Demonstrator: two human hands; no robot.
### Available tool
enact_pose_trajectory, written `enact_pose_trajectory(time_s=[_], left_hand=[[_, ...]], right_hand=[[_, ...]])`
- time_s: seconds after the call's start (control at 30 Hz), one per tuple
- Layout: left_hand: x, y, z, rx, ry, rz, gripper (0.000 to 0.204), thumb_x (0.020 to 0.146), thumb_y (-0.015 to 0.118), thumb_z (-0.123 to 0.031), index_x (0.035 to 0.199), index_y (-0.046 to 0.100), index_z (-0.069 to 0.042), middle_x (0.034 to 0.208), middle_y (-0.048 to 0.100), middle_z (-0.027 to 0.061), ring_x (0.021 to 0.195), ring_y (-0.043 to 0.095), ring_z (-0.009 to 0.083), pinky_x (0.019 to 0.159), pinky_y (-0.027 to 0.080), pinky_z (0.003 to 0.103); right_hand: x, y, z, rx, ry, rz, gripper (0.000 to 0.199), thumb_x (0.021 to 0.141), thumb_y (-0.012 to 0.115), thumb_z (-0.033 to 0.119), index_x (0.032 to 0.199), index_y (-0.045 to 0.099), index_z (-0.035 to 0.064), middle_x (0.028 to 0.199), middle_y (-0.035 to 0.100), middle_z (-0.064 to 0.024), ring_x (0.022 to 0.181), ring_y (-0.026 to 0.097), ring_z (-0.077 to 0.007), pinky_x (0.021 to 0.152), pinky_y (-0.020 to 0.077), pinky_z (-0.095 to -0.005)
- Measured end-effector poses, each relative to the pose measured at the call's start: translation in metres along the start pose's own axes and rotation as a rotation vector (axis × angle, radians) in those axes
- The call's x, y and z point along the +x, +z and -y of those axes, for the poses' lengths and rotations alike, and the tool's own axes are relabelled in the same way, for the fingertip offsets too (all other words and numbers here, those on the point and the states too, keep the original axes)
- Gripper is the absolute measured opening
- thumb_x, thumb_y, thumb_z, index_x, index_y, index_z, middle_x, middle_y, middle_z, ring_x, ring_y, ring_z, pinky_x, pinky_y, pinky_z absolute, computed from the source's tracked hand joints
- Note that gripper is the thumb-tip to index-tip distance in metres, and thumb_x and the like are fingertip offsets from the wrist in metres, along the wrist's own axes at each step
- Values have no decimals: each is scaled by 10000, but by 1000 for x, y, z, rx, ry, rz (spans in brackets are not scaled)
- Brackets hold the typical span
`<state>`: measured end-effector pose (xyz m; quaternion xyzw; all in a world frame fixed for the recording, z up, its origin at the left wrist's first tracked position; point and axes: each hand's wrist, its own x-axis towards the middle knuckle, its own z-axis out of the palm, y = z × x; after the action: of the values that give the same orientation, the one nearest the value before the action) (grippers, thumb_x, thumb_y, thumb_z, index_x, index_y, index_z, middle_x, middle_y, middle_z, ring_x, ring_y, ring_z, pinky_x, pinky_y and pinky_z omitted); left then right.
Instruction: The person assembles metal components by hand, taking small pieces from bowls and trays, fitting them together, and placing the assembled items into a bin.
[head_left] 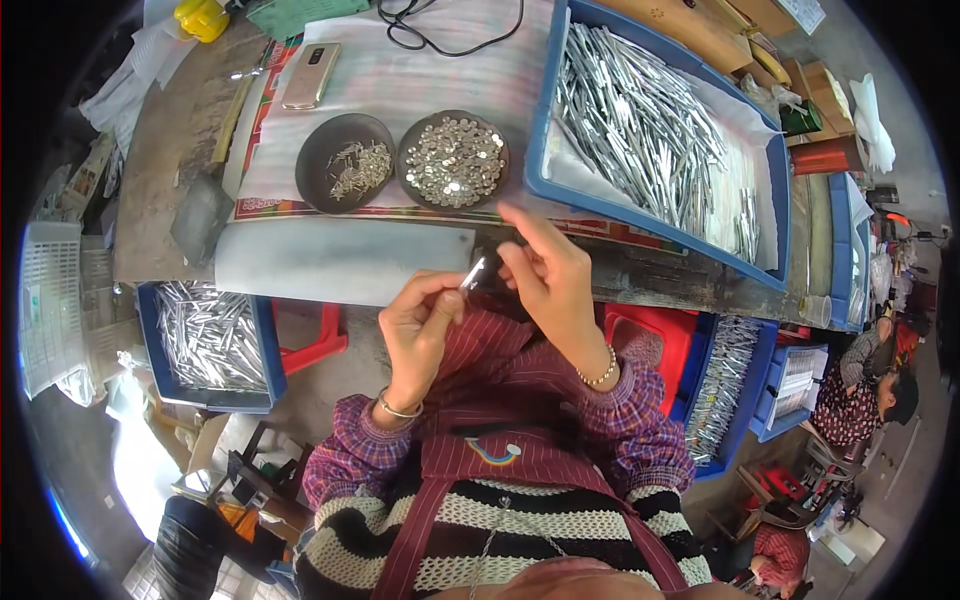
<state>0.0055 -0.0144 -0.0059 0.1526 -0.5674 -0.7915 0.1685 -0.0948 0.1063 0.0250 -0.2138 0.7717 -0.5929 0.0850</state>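
Both your hands are up near your chest: left hand (420,320) and right hand (548,275) each pinch one small metal piece (473,273), a grip at either end.

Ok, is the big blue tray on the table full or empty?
Full: the blue tray holds a heap of silvery metal rods over its white liner.

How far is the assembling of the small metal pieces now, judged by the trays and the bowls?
Done: cannot be told for sure; the blue tray on the table and the blue bin at the left both hold many silver rods. In hand: the left hand and right hand hold one small silver piece between them. Left: the bowl of round discs is full, and the bowl of small pins holds some.
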Motion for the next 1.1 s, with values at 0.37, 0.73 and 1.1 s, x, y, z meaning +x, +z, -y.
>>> enact_pose_trajectory(time_s=[0.37,0.73,1.1], left_hand=[[4,-4,-3,-72,-69,-7,120,858,539,14,967,585,38,795,546,40,636,493,86,563,399,195],[3,-2,1,-70,-97,7,123,857,547,7,972,568,43,787,555,62,635,497,102,570,403,211],[9,1,-3,-48,-82,-17,123,855,532,36,966,585,41,805,568,36,638,505,75,556,410,189]], right_hand=[[29,19,-19,-182,-169,65,323,823,562,22,1142,535,-16,1010,617,-169,551,607,-167,498,490,-252],[39,18,-23,-262,-106,73,337,848,524,29,1179,501,-26,1195,536,-197,564,622,-163,502,495,-254],[-5,20,3,90,24,28,419,725,694,50,1120,561,4,1007,620,-102,614,581,-74,497,467,-193]])
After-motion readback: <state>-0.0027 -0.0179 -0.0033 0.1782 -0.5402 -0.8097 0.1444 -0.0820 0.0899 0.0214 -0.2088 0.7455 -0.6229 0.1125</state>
